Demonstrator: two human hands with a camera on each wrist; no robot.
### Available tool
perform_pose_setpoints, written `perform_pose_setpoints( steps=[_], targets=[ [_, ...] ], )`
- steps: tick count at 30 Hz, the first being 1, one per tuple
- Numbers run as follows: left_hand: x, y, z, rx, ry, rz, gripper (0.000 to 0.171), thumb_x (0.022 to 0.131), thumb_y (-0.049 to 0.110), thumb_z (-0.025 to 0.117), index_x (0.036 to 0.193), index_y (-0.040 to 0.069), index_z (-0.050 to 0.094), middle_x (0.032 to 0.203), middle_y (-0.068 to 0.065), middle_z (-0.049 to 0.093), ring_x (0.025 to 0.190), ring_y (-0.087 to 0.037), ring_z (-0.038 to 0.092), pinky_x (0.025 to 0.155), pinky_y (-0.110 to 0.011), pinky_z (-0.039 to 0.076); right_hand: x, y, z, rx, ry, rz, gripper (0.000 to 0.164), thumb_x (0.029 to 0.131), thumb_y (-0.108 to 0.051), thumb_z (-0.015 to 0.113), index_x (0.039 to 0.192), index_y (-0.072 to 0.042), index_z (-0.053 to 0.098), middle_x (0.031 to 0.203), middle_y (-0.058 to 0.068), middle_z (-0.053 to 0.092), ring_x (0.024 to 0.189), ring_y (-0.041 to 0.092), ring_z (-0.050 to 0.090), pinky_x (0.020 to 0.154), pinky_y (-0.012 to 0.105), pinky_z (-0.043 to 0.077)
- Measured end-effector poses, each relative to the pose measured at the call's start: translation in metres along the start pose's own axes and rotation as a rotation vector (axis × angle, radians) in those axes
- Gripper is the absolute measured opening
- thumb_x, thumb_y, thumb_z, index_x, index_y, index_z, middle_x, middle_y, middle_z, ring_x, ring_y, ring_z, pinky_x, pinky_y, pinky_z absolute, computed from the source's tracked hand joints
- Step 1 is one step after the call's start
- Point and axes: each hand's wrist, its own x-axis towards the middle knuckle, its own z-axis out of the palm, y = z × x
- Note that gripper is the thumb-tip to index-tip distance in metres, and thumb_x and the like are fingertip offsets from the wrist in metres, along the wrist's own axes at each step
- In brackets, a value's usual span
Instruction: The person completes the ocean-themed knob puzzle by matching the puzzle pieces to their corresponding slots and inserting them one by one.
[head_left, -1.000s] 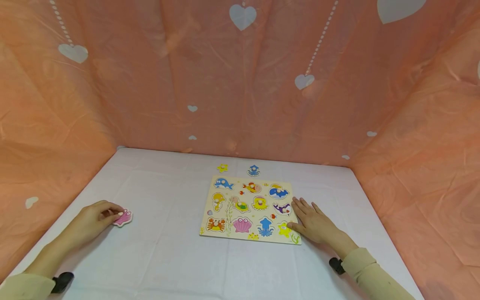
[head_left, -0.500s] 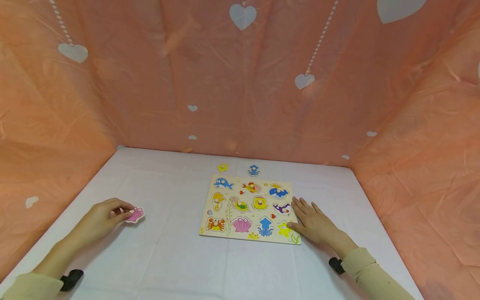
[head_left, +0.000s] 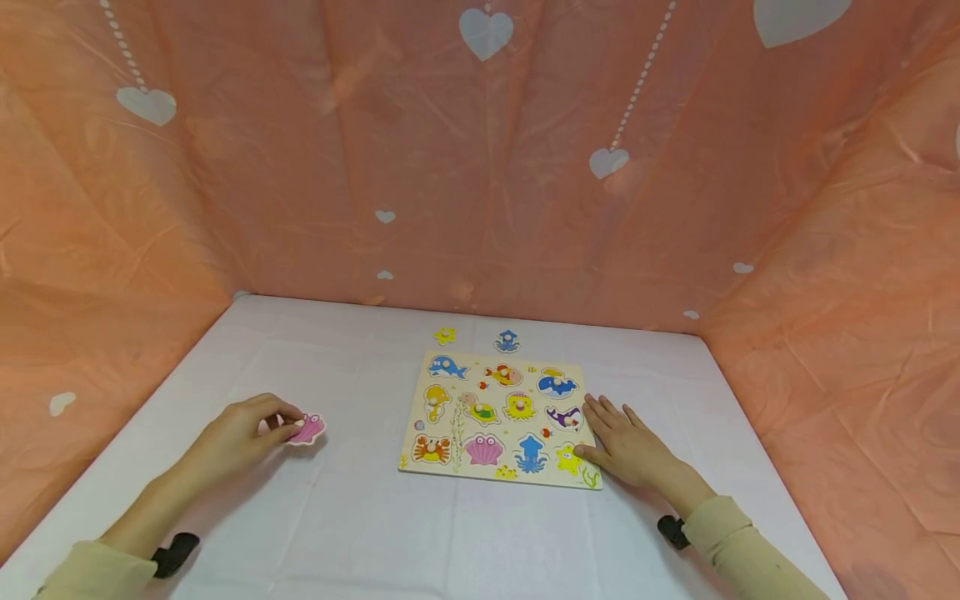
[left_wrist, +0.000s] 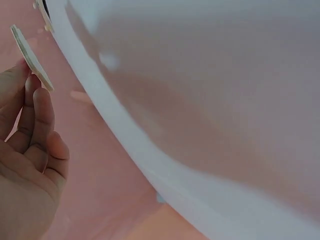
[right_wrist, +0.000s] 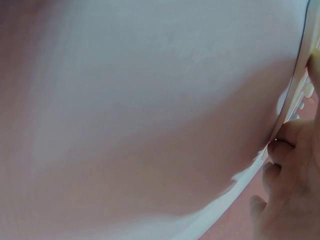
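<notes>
My left hand (head_left: pixel 251 429) pinches a pink shell puzzle piece (head_left: pixel 309 430) by its knob, left of the puzzle board. The left wrist view shows the piece (left_wrist: pixel 31 57) edge-on at the fingertips, held above the table. The pale wooden puzzle board (head_left: pixel 465 423) carries several sea-animal pieces, among them a crab (head_left: pixel 432 449) and a turtle (head_left: pixel 482 412). A pink shell picture (head_left: pixel 484 451), a blue squid picture (head_left: pixel 531 455) and a yellow star picture (head_left: pixel 568 458) show no knobs. My right hand (head_left: pixel 630 442) rests with straight fingers on the board's right edge, the thumb by the star picture.
Behind the board lie a yellow star piece (head_left: pixel 445 336) and a blue squid piece (head_left: pixel 507 340), both with knobs. A white cloth (head_left: pixel 360 533) covers the table. Orange curtains (head_left: pixel 480 192) with white hearts enclose the back and both sides.
My left hand has moved to the right with the pink shell piece, closer to the board. The right hand and the board look unmoved.
</notes>
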Motion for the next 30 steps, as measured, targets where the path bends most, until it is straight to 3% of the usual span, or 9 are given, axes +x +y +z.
perform_pose_setpoints(
  steps=[10,30],
  targets=[
    [0.013,0.032,0.018,-0.018,-0.049,0.003,0.015,0.087,0.009,0.083,0.096,0.018,0.076,0.087,0.015,0.062,0.073,0.000,0.052,0.060,-0.025,0.044,0.000,-0.001,-0.003,0.000,-0.001,-0.003,0.079,0.103,-0.048,0.059,0.157,0.006,0.036,0.165,0.024,0.032,0.153,0.046,0.026,0.120,0.066,0.020],
    [0.049,0.077,0.064,-0.103,-0.189,0.104,0.012,0.088,0.014,0.084,0.095,0.021,0.076,0.088,0.018,0.063,0.080,-0.001,0.056,0.069,-0.025,0.048,-0.001,-0.002,-0.002,0.003,0.001,0.002,0.079,0.103,-0.048,0.059,0.157,0.006,0.036,0.165,0.024,0.032,0.153,0.045,0.026,0.121,0.065,0.020]
  ],
)
